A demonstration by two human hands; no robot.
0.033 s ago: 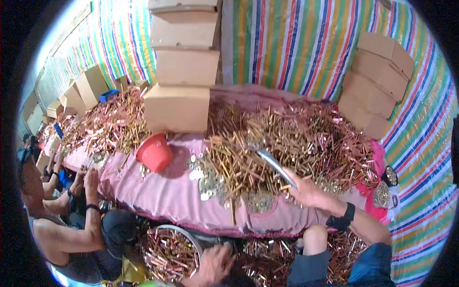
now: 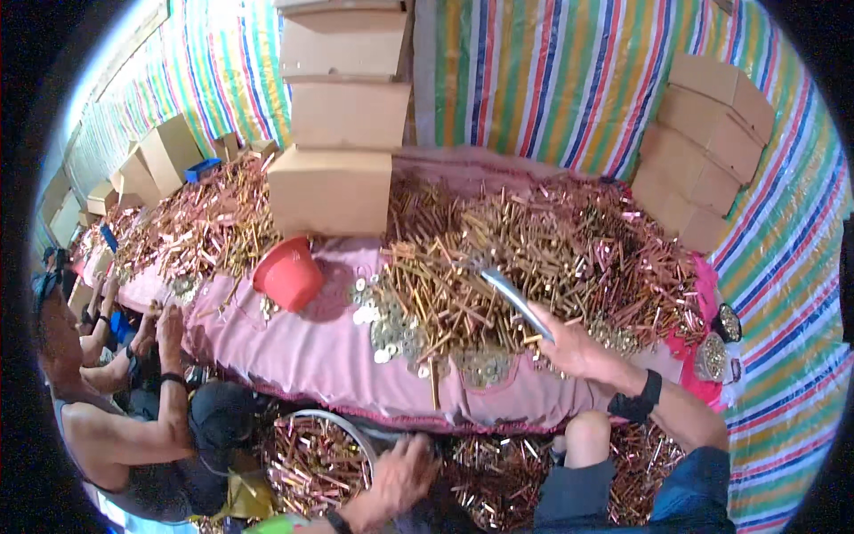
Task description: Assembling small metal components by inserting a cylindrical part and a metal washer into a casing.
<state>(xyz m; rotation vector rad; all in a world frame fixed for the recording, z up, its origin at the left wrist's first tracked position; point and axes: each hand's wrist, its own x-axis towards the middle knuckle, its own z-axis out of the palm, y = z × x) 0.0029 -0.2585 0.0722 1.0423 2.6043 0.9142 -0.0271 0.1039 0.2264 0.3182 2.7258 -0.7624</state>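
Head view: the right hand (image 2: pixel 578 349) is closed around one end of a flat grey metal strip (image 2: pixel 514 301). The strip points up and away from the hand, with its far end lying on the heap of rods (image 2: pixel 498 267). The left hand (image 2: pixel 402 476) is low, under the table edge. Its fingers are spread and hold nothing, and it rests just beside the rim of a round metal bowl (image 2: pixel 351 432). I cannot tell if it really touches the rim.

By my judgement, the step in hand is raking or sorting: the strip works as a scraper in the heap, just ahead of the right hand. A next move would need the strip kept flat against the cloth, because the rods are thin, round and smooth and will roll easily.

The rods are brass-yellow and shiny, and farther right of the hand they turn more copper-pink. Flat round washers (image 2: pixel 391 331) lie to the left of the right hand. The cloth (image 2: pixel 311 356) is pink and soft and hangs over the table edge. Beyond the washers a red plastic bucket (image 2: pixel 289 271) lies tilted, with plain cardboard boxes (image 2: pixel 331 191) stacked behind it. The bowl holds short coppery pieces. Far to the left, another person (image 2: pixel 116 418) also works at the table.
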